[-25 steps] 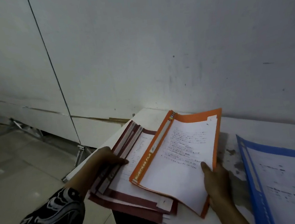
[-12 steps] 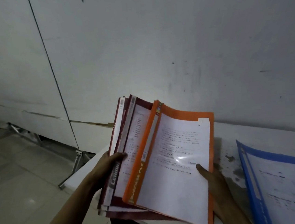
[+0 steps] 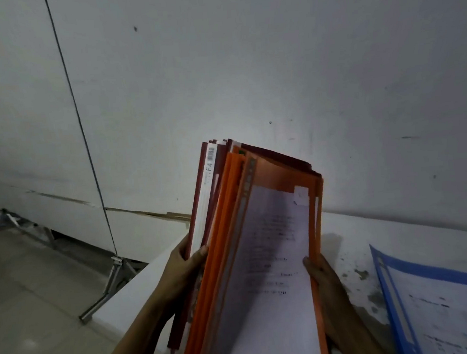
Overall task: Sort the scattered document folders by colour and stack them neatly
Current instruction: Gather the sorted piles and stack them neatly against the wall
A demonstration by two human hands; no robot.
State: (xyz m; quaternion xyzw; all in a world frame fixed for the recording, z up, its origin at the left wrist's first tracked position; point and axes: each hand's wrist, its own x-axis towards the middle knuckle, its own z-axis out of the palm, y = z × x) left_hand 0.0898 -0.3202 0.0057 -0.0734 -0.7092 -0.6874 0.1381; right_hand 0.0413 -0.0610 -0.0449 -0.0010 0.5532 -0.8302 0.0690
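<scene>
I hold a bundle of folders nearly upright above the white table [image 3: 344,232]. Orange folders [image 3: 265,258] with a printed sheet face me; dark red folders [image 3: 208,196] stand behind them on the left. My left hand [image 3: 182,268] grips the bundle's left edge, thumb on the front of the red folders. My right hand [image 3: 321,276] grips the right edge of the front orange folder, thumb on the sheet. A blue folder [image 3: 435,300] with a printed sheet lies flat on the table at the right.
A grey-white wall [image 3: 274,74] rises right behind the table. To the left the floor [image 3: 26,308] drops away past the table's left edge, with metal stand legs [image 3: 114,274] near the corner. The tabletop shows dark stains [image 3: 362,274] between the bundle and the blue folder.
Both hands raised the red and orange folders off the table and tilted them from flat to almost upright. The folders closed together into one bundle.
</scene>
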